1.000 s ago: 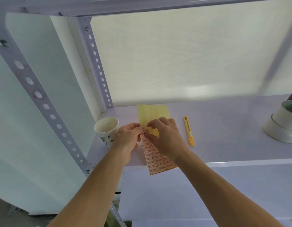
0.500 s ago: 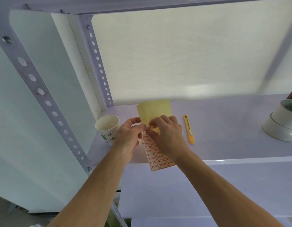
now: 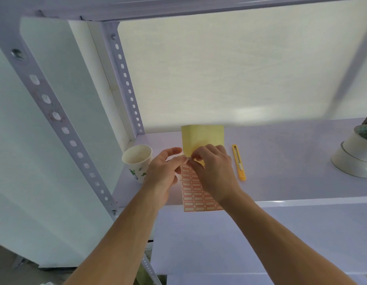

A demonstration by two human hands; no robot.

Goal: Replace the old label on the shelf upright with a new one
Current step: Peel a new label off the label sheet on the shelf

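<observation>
Since a second ago: label sheet (image 3: 196,194) swung squarer to the shelf edge, lower end less slanted to the right. Yellow folded-back part (image 3: 202,136) raised a little higher against the back wall. Since half a second ago, barely any shift, with both hands at the same spot on the fold. Cup, knife and tape unmoved.

Far left: front upright (image 3: 55,124), pale perforated steel angle, slanting up and left. Faint reddish mottling round the holes at mid-height, too smeared to read. Behind it, rear upright (image 3: 127,85), same hole pattern, bolt near the top.

Near its foot on the shelf board (image 3: 291,161), a white paper cup (image 3: 137,161), upright. Green leaf print and a small blue motif on its side, any lettering too small to read.

Just right of the cup, left hand (image 3: 165,173), thumb and forefinger curled, pinching the sheet's left edge at the fold. Sheet flat on the board, lower end overhanging the front lip. Rows of blank white labels with red borders.

Right hand (image 3: 213,171) over the sheet's upper right, fingertips curled down and pinching at the fold, close against the left thumb tip. Small dark speck between the tips, too small to identify.

Near that hand but apart from it, a yellow utility knife (image 3: 238,162), lying front to back. Far right, two stacked white tape rolls (image 3: 355,161), partly cut off by the frame edge.
</observation>
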